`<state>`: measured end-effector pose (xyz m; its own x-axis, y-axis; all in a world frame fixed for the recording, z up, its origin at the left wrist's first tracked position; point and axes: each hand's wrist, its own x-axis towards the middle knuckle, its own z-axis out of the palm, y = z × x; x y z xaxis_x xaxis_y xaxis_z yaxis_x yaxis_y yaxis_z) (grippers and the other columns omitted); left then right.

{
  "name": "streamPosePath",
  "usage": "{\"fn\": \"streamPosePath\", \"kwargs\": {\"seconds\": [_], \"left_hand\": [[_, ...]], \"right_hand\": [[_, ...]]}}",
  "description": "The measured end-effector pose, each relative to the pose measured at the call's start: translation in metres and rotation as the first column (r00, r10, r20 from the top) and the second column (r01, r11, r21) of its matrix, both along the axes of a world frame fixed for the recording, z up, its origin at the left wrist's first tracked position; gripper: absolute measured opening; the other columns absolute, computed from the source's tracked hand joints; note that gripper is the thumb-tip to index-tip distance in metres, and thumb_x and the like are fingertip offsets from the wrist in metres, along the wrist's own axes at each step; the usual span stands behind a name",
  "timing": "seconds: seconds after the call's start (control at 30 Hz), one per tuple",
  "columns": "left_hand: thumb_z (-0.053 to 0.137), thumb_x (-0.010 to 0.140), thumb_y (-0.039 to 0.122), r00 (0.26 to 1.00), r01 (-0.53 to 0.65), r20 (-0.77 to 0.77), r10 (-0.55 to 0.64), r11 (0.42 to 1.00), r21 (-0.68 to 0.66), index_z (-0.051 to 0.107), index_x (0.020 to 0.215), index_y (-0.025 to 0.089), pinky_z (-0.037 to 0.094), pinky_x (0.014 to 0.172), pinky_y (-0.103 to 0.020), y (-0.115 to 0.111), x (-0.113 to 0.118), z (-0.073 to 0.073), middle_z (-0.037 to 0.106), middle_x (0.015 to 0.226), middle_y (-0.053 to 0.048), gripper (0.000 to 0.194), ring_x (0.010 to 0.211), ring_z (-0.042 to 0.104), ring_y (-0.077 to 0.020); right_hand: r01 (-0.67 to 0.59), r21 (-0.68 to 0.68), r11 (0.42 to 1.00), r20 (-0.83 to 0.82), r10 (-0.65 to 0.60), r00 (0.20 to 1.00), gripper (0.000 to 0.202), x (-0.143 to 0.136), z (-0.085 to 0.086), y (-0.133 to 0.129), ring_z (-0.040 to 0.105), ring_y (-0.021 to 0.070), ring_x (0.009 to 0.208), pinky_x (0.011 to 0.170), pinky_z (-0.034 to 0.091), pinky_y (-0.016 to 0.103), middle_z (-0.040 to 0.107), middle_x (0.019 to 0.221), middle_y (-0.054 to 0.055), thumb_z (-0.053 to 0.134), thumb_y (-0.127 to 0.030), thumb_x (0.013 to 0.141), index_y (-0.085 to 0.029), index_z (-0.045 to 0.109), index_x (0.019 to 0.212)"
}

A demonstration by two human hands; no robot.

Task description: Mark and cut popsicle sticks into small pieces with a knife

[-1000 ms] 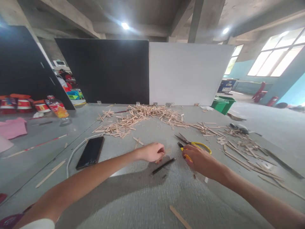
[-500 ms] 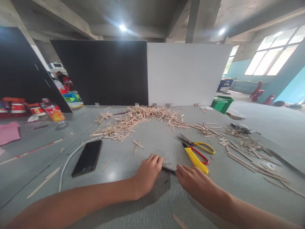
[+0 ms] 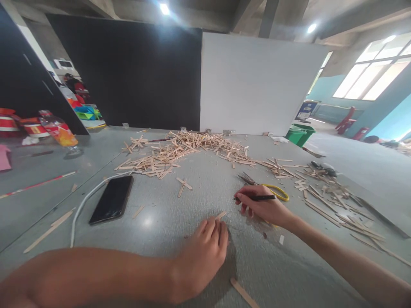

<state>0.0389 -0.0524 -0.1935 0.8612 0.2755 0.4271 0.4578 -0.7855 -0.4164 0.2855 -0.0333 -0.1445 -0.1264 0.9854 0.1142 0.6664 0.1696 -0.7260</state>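
Observation:
My right hand grips a black pen between thumb and fingers, just above the table. Under and behind that hand lie scissors with yellow handles, partly covered. My left hand rests on the table with its fingers curled down. The tip of a wooden craft stick pokes out past those fingers; the rest of it is hidden beneath them. Another craft stick lies at the near edge of the view. Two crossed craft sticks lie farther forward.
A heap of craft sticks spreads before the black and white panels. To the left are a phone, a white cable and a drink bottle. Sticks and scraps litter the right side, near a long blade.
My hands have come apart from the black pen between them. My right hand moved forward with the pen and now covers the yellow cutter. A craft stick shows at my left fingertips.

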Motion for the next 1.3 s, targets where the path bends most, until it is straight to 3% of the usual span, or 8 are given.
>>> {"fn": "streamPosePath", "kwargs": {"seconds": [0.13, 0.27, 0.4, 0.53, 0.7, 0.83, 0.97, 1.3], "left_hand": [[0.053, 0.088, 0.006, 1.000, 0.027, -0.004, -0.027, 1.000, -0.007, 0.072, 0.116, 0.002, 0.057, 0.086, -0.038, 0.006, 0.000, 0.000, 0.078, 0.110, -0.015, 0.034, 0.100, 0.073, -0.0273], [0.048, 0.091, 0.006, 0.995, 0.100, 0.017, -0.101, 0.995, 0.021, 0.071, 0.115, 0.002, 0.054, 0.090, -0.040, 0.010, -0.001, -0.001, 0.077, 0.105, -0.015, 0.034, 0.098, 0.073, -0.0277], [0.043, 0.094, 0.007, 0.984, 0.166, 0.066, -0.168, 0.985, 0.040, 0.069, 0.117, 0.001, 0.049, 0.101, -0.041, 0.012, -0.004, -0.003, 0.077, 0.107, -0.016, 0.035, 0.102, 0.073, -0.0278], [0.044, 0.096, 0.011, 0.984, 0.169, 0.051, -0.168, 0.986, -0.005, 0.067, 0.118, 0.000, 0.048, 0.101, -0.044, 0.013, -0.005, -0.002, 0.076, 0.108, -0.017, 0.033, 0.103, 0.071, -0.0297], [0.055, 0.090, 0.005, 0.995, 0.023, -0.096, -0.035, 0.993, -0.119, 0.069, 0.113, 0.004, 0.054, 0.088, -0.044, 0.025, 0.000, 0.013, 0.073, 0.099, -0.013, 0.026, 0.090, 0.069, -0.0273], [0.066, 0.080, 0.002, 0.973, -0.134, -0.212, 0.086, 0.966, -0.223, 0.070, 0.089, 0.009, 0.054, 0.074, -0.041, 0.049, 0.002, 0.024, 0.068, 0.085, -0.010, 0.013, 0.081, 0.065, -0.0282], [0.070, 0.073, -0.002, 0.959, -0.165, -0.270, 0.085, 0.943, -0.288, 0.069, 0.089, 0.011, 0.051, 0.073, -0.037, 0.075, 0.002, 0.032, 0.068, 0.087, -0.010, 0.020, 0.086, 0.063, -0.0283], [0.066, 0.064, -0.014, 0.946, -0.276, -0.273, 0.175, 0.876, -0.396, 0.062, 0.085, 0.012, 0.048, 0.073, -0.034, 0.112, -0.004, 0.035, 0.065, 0.092, -0.010, 0.034, 0.088, 0.060, -0.0270]], "right_hand": [[-0.108, -0.106, 0.989, -0.217, 0.083, 0.973, 0.034, -0.021, -0.011, 0.014, 0.063, 0.0148, 0.049, 0.045, 0.050, 0.025, 0.065, 0.062, -0.001, 0.056, -0.049, 0.098, -0.022, 0.055, 0.077], [-0.140, -0.110, 0.984, -0.258, 0.107, 0.960, 0.027, -0.026, -0.018, 0.021, 0.059, 0.0132, 0.051, 0.045, 0.045, 0.024, 0.064, 0.065, -0.002, 0.060, -0.044, 0.097, -0.022, 0.057, 0.081], [-0.141, -0.039, 0.989, -0.157, 0.133, 0.979, 0.019, -0.023, -0.023, 0.017, 0.054, 0.0125, 0.061, 0.052, 0.037, 0.024, 0.064, 0.069, -0.003, 0.071, -0.035, 0.093, -0.021, 0.065, 0.081], [-0.210, 0.108, 0.972, 0.082, 0.202, 0.976, 0.020, -0.022, -0.025, 0.009, 0.053, 0.0132, 0.064, 0.058, 0.038, 0.026, 0.065, 0.075, -0.002, 0.062, -0.037, 0.103, -0.021, 0.066, 0.091], [-0.426, 0.176, 0.887, 0.307, 0.362, 0.880, 0.025, -0.019, -0.025, 0.005, 0.063, 0.0166, 0.080, 0.072, 0.045, 0.029, 0.064, 0.098, 0.006, 0.047, -0.033, 0.111, -0.020, 0.069, 0.109], [-0.316, 0.282, 0.906, 0.439, 0.171, 0.882, 0.030, -0.015, -0.032, 0.007, 0.062, 0.0165, 0.076, 0.067, 0.043, 0.028, 0.062, 0.094, 0.006, 0.041, -0.029, 0.113, -0.018, 0.068, 0.104], [-0.207, 0.398, 0.894, 0.560, -0.058, 0.827, 0.037, -0.010, -0.042, 0.009, 0.057, 0.0176, 0.067, 0.057, 0.034, 0.031, 0.061, 0.090, 0.008, 0.035, -0.026, 0.113, -0.016, 0.067, 0.097], [-0.145, 0.366, 0.919, 0.526, -0.076, 0.847, 0.025, -0.006, -0.049, 0.009, 0.046, 0.0157, 0.063, 0.056, 0.026, 0.032, 0.055, 0.088, 0.003, 0.043, -0.007, 0.104, -0.020, 0.061, 0.093]]}}
